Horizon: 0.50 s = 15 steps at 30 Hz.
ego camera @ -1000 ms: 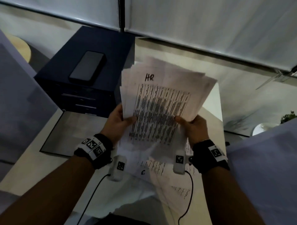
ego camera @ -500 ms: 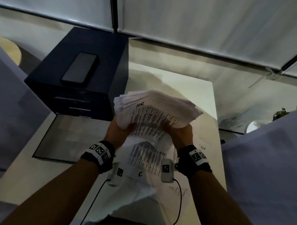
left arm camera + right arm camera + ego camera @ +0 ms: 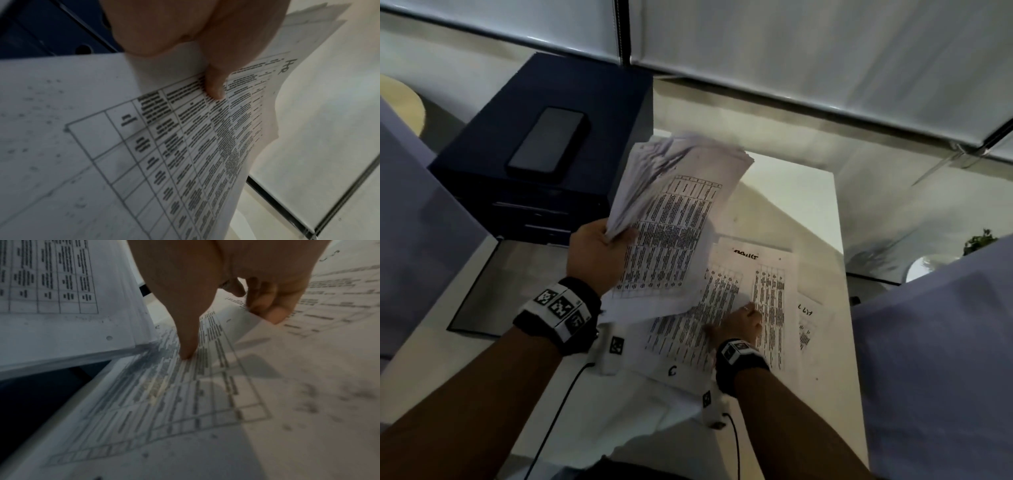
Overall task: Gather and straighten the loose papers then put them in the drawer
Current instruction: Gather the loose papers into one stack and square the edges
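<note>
Papers (image 3: 750,301) lie loose on the white tabletop (image 3: 804,192), low and right of the middle in the head view. They are white sheets full of small black rows in a grid, and one has dark letters written at its top.

The person's right hand (image 3: 736,323) is down on these sheets. In the right wrist view the thumb (image 3: 187,344) presses on top of one sheet and the curled fingers (image 3: 269,305) sit at its lifted edge, so it looks like a pinch.

To do this step well, I think the hand should slide each flat sheet up by its edge, one at a time, and not crumple it. Then it can tuck the sheet in with the rest.

A bit farther up, the left hand (image 3: 599,250) grips a fat stack of papers (image 3: 674,212) by its lower left corner, thumb on top. That stack tilts up off the tabletop and its far edges fan out unevenly. It needs a good tap to get straight.

Farthest away, in the upper left of the frame, stands a dark blue drawer box (image 3: 544,164) with its drawers closed. A black phone (image 3: 548,140) rests on top.
</note>
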{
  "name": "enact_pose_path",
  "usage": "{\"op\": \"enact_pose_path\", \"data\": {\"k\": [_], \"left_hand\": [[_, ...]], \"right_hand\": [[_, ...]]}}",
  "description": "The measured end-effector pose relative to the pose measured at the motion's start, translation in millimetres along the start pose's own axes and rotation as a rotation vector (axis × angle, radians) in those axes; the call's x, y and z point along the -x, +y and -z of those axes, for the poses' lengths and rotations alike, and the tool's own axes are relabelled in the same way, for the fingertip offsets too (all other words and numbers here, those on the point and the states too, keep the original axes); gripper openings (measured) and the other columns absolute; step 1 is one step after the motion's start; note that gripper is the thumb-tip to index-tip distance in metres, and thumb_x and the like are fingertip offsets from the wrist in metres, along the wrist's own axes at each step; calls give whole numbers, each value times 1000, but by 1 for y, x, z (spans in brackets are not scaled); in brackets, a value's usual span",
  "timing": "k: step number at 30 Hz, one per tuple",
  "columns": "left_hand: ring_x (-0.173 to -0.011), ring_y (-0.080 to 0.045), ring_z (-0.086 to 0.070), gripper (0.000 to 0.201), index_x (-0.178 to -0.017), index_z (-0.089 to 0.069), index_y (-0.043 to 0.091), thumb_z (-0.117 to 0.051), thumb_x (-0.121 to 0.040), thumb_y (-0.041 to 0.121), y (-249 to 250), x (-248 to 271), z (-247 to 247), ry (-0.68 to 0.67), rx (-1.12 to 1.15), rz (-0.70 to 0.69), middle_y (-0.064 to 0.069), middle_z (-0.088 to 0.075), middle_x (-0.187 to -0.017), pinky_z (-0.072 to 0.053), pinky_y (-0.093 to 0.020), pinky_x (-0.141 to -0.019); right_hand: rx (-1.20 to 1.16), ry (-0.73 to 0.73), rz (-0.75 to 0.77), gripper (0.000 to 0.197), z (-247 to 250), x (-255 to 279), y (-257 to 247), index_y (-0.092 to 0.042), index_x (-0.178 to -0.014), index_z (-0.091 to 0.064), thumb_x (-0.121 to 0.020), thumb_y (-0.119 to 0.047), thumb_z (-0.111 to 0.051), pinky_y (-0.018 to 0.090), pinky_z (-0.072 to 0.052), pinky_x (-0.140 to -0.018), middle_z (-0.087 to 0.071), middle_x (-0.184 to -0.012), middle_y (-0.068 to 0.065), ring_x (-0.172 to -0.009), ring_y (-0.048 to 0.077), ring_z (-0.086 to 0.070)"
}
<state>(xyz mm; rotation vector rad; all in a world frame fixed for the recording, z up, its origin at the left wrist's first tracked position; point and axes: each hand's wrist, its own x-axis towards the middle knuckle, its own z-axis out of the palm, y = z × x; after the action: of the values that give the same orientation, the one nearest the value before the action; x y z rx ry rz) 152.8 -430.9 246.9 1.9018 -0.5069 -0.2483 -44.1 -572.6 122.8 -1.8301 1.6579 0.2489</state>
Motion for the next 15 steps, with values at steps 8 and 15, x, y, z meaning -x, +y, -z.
{"op": "enact_pose_path", "data": {"k": [8,15], "left_hand": [[-61,-27,-54,23,-75,-65,3,-71,-88,22,-3,12,17,-3,33,117,-33,-61,-72,-48,-38,-58],[-78,-43,-67,26,-90,-68,-5,-74,-86,19,-17,19,8,-52,102,220,-37,-66,-93,-56,-62,-71]], "right_hand": [[-315,31,7,46,14,-10,9,-4,-117,-55,-78,-18,-76,43,-56,-87,-65,-114,18,-96,33,-65],[-52,164,-38,26,82,-46,59,1,-105,-63,-88,-18,-61,39,-54,-82,-66,-109,24,-96,38,-64]]}}
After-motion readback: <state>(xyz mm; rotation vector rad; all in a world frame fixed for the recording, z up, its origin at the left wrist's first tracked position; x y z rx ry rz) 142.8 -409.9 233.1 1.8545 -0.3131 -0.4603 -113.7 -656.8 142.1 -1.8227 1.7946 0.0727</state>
